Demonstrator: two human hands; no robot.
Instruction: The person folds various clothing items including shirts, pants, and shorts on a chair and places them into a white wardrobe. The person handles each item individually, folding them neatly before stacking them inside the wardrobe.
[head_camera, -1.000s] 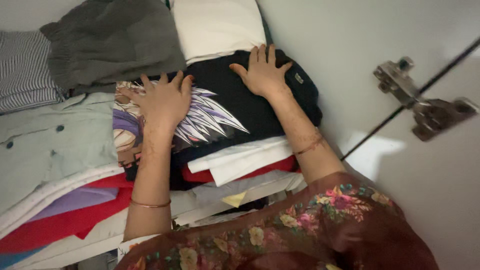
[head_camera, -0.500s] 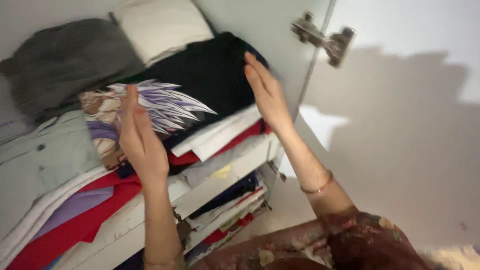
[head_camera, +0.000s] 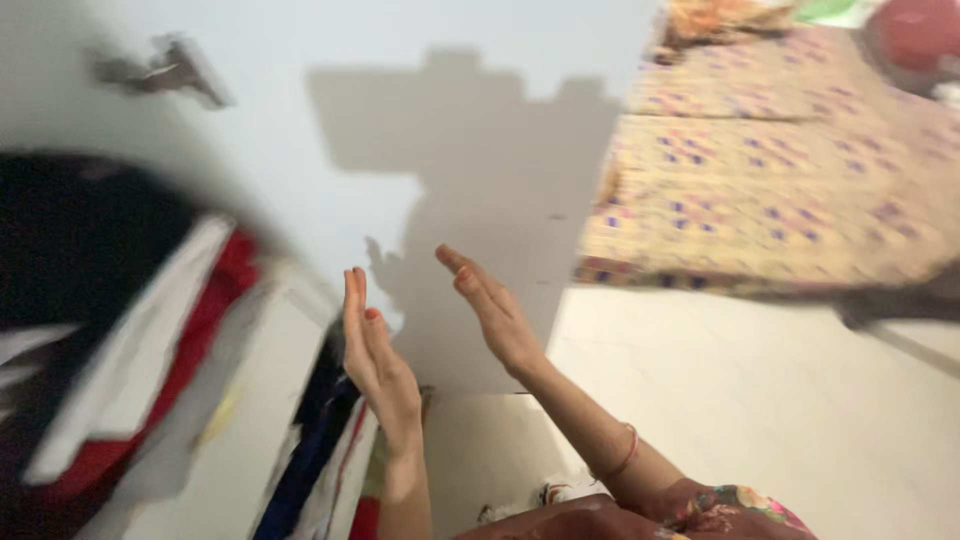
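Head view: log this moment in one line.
left hand: open, empty | right hand: open, empty | nearest: blurred stack of folded clothes on white shelf | behind: white cupboard door

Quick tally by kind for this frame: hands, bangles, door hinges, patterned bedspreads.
Bare open hands: 2, the left hand and the right hand, both empty
Thin red bangle on the right wrist: 1
Metal door hinge on the white cupboard door: 1
Yellow patterned bedspread: 1
Total: 5

No packages, labels, signs or screens can be made out in this blurred view.
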